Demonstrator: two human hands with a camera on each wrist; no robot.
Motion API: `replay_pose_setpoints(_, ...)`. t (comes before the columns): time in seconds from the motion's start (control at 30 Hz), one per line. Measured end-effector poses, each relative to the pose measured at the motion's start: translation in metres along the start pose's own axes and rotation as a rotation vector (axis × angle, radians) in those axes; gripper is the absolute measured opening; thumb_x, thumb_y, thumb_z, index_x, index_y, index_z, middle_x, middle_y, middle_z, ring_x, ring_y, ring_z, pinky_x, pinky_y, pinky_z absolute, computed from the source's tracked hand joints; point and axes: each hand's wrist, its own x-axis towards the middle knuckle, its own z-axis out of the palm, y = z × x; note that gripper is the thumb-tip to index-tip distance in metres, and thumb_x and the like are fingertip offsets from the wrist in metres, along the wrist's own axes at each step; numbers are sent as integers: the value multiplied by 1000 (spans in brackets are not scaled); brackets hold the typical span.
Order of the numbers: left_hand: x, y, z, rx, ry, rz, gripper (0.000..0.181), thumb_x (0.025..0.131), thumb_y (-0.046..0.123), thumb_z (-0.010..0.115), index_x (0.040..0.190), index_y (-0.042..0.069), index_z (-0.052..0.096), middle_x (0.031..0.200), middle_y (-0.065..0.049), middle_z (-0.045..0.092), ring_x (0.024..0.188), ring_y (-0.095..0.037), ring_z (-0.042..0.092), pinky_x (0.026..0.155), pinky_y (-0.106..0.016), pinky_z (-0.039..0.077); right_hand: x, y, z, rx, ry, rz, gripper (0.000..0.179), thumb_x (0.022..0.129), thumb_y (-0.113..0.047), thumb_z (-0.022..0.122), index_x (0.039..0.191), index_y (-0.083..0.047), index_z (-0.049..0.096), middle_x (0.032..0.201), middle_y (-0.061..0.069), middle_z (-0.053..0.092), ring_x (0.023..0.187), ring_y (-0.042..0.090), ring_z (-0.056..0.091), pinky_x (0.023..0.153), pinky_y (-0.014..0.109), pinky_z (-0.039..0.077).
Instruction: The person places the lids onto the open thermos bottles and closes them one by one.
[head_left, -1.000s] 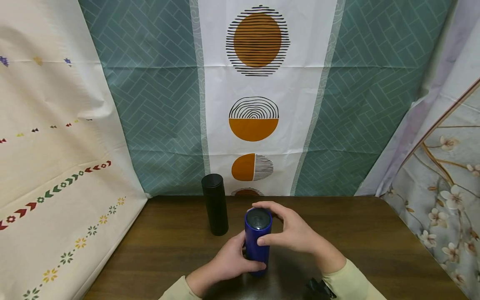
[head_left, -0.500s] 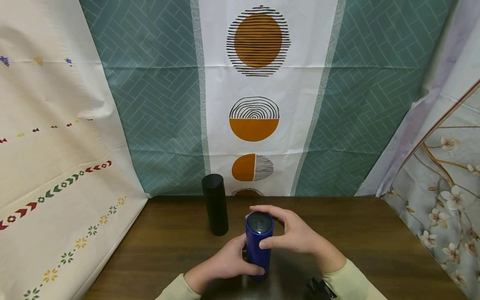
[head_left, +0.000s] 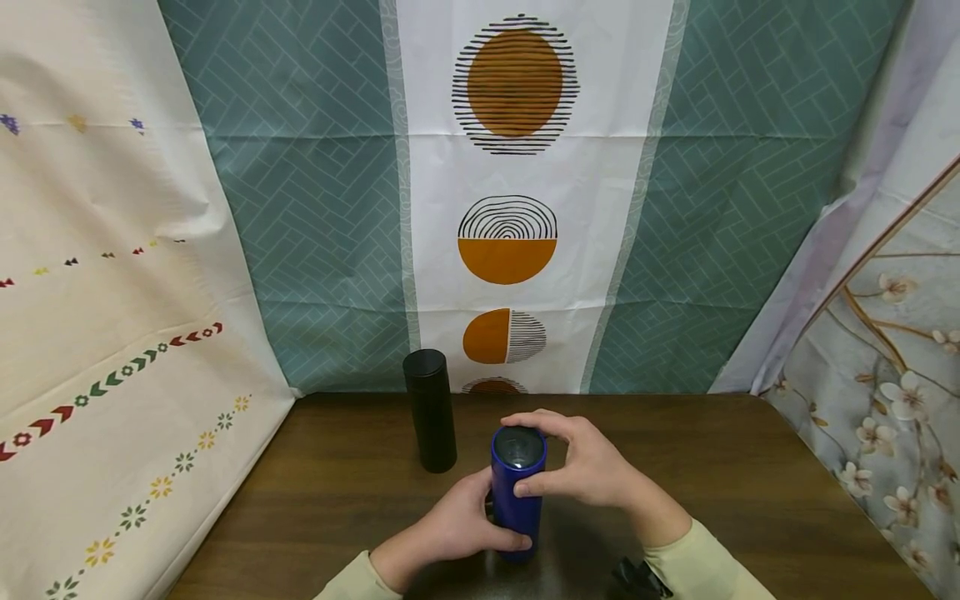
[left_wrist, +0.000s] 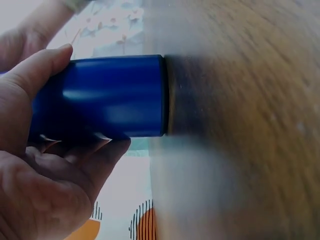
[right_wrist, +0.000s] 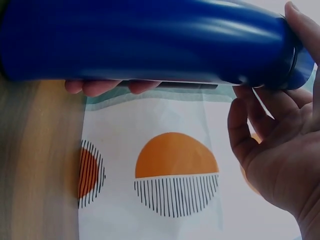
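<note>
A blue cylindrical thermos (head_left: pixel 516 512) with a dark, glossy top stands upright before me, its base at the wooden tabletop. My left hand (head_left: pixel 465 517) grips its lower body, thumb across the near side; in the left wrist view this hand's fingers curve round the blue wall (left_wrist: pixel 117 97). Higher up, my right hand (head_left: pixel 581 462) holds the lid end, with the thumb in front and fingers reaching behind. A seam near the lid (right_wrist: pixel 304 65) shows in the right wrist view. Whether the base touches the table exactly is hard to tell.
Behind and left of the blue thermos stands a tall black cylinder (head_left: pixel 431 412), like another thermos. The brown wooden table (head_left: pixel 712 467) ends at a patterned cloth backdrop (head_left: pixel 330 208). Cream cloth (head_left: pixel 135 350) hangs on the left, floral cloth (head_left: pixel 892 433) on the right.
The blue thermos has shifted very slightly toward me since one second ago, with both hands keeping hold of it. The black cylinder has stayed put.
</note>
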Motion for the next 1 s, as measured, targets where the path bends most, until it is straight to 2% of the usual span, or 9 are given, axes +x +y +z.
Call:
replay_pose_setpoints(0.33,0,3,3,10,38,-20,76,88,27,97,154,28,59,137,11,72,123,-10,71,107,-37,57,-1,0,1,-47,38,14,68,87,-25,98,149,-27,70,136,-7,75,124,22,70,107,51,53)
replay_pose_setpoints(0.7,1,4,6,40,86,-22,78,87,30,97,154,27,58,138,10,72,123,-11,71,107,-41,57,2,-3,1,-43,53,31,68,88,-25,97,150,-26,69,136,-7,76,117,22,72,100,44,57)
replay_pose_setpoints(1.0,11,1,5,69,61,-14,79,87,33,97,155,28,56,138,11,71,122,-9,71,106,-40,58,2,3,-6,-41,54,49,66,88,-25,97,148,-28,70,137,-9,76,123,20,70,106,48,54)
